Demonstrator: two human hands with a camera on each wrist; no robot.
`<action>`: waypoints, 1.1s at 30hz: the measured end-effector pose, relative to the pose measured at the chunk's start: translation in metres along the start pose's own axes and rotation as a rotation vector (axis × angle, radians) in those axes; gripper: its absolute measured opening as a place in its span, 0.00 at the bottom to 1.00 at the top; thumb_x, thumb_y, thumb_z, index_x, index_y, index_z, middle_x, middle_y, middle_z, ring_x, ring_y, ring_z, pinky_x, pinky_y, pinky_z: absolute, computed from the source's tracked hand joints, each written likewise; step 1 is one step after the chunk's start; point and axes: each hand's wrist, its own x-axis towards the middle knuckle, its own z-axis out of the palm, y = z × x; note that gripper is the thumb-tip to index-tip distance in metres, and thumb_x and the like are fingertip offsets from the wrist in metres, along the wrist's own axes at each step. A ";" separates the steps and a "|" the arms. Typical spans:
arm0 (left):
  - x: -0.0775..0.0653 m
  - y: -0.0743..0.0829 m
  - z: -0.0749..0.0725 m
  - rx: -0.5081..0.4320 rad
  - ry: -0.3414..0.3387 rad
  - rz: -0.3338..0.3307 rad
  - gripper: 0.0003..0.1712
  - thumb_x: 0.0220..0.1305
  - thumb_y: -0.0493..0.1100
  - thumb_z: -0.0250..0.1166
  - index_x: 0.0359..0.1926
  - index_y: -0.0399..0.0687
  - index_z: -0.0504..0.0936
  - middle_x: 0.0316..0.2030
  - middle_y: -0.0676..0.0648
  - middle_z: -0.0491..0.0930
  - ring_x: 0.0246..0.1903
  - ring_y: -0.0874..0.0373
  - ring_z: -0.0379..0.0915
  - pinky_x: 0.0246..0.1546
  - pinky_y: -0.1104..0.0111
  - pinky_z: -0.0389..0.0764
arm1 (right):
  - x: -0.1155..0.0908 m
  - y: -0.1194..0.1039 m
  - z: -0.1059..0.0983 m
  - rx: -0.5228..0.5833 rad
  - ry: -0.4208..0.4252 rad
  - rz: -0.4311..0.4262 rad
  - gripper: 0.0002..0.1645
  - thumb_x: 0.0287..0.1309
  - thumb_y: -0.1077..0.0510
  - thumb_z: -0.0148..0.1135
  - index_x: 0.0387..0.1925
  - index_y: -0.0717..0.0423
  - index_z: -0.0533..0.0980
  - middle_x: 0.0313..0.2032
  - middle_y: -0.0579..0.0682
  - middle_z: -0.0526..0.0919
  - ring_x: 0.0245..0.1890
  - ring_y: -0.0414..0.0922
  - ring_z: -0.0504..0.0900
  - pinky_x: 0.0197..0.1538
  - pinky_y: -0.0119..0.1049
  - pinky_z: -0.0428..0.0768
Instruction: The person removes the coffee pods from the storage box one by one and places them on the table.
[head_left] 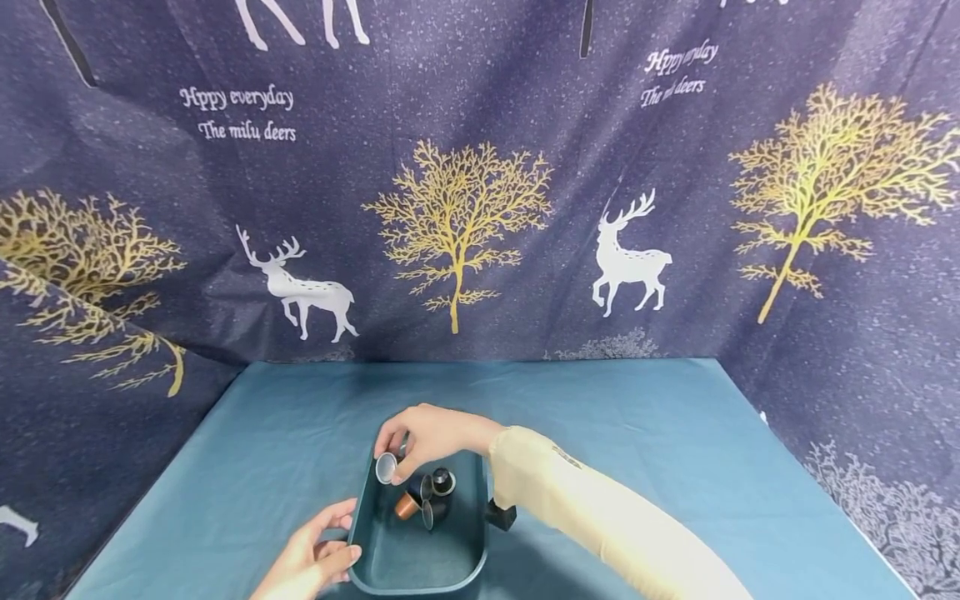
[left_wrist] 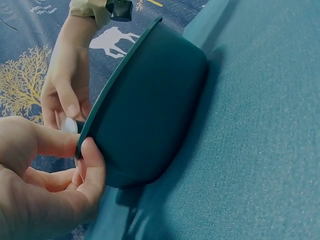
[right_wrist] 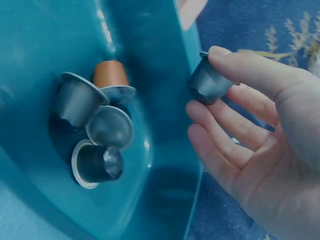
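Gripping tub (head_left: 416, 560), left hand (head_left: 318, 550), pinching capsule (head_left: 386, 468), right hand (head_left: 429, 433), left wrist (head_left: 285, 583) cut off.

Our sleeved right arm (head_left: 622, 533) slants in from the lower right; our right hand (head_left: 431, 433) arches downward, thumb (right_wrist: 255, 70) and fingers (right_wrist: 217, 155) pinching. Our left hand (head_left: 306, 557), lower and farther left, grips between thumb and bent fingers.

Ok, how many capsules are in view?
5: a held capsule in the right grip; in the tub, in the right wrist view, an orange capsule, upper dark capsule, middle dark capsule and lower dark capsule. More may be hidden.
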 end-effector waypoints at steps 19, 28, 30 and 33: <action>-0.002 -0.004 0.000 -0.006 0.019 0.006 0.43 0.65 0.36 0.62 0.72 0.24 0.49 0.57 0.29 0.60 0.36 0.54 0.76 0.37 0.61 0.82 | -0.057 0.013 -0.035 0.175 0.253 -0.001 0.22 0.56 0.57 0.72 0.53 0.49 0.79 0.48 0.50 0.84 0.43 0.42 0.88 0.45 0.31 0.82; 0.000 -0.002 0.000 -0.001 0.002 0.009 0.42 0.67 0.36 0.60 0.72 0.22 0.48 0.57 0.28 0.60 0.36 0.54 0.76 0.37 0.61 0.82 | -0.073 0.021 -0.037 0.193 0.360 0.060 0.22 0.54 0.57 0.73 0.52 0.47 0.80 0.47 0.51 0.84 0.41 0.40 0.88 0.45 0.32 0.82; 0.000 -0.002 0.000 0.000 0.001 0.007 0.42 0.68 0.36 0.60 0.72 0.22 0.47 0.57 0.28 0.60 0.36 0.53 0.76 0.37 0.61 0.81 | -0.077 0.025 -0.036 0.195 0.387 0.071 0.22 0.54 0.57 0.73 0.51 0.47 0.80 0.46 0.52 0.84 0.41 0.41 0.89 0.45 0.33 0.83; 0.000 -0.001 0.000 0.000 0.005 0.007 0.42 0.67 0.36 0.60 0.72 0.22 0.48 0.56 0.28 0.60 0.36 0.53 0.76 0.37 0.61 0.81 | -0.083 0.030 -0.034 0.180 0.423 0.077 0.21 0.53 0.57 0.74 0.50 0.47 0.81 0.45 0.52 0.85 0.41 0.42 0.89 0.43 0.33 0.83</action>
